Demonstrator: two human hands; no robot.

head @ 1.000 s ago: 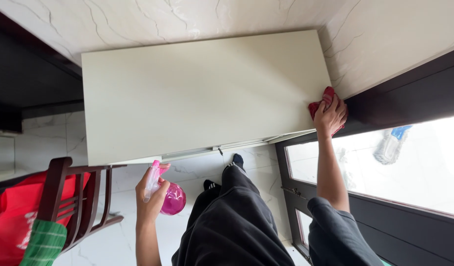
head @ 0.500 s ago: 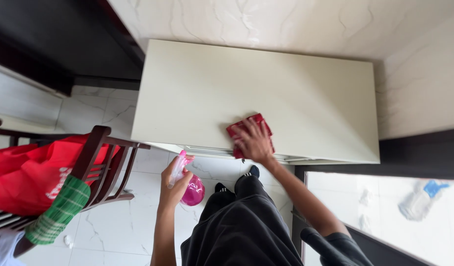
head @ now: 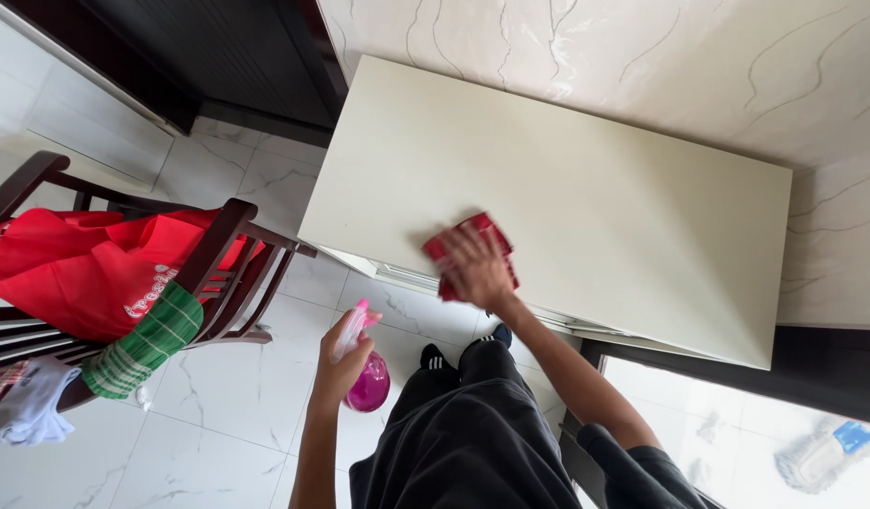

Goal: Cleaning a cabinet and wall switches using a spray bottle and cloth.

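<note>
My right hand [head: 474,269] presses a red cloth [head: 465,240] flat against the top of a cream-white cabinet [head: 595,188], near its front edge and left of the middle. My left hand [head: 342,363] hangs lower, in front of the cabinet, gripping a spray bottle [head: 364,372] with pink liquid and a pale trigger head. My black-clad legs and dark shoes show below the cabinet edge.
A dark wooden chair [head: 218,254] at the left carries a red bag [head: 95,269], a green checked cloth [head: 142,344] and pale rags. The floor is white marble tile. A marbled wall runs behind the cabinet; a glass panel with a blue-handled brush [head: 821,457] is at lower right.
My right hand has slid the red cloth leftward across the cabinet top, from the right end toward the left half. The view swung right; my left hand keeps the bottle low.
</note>
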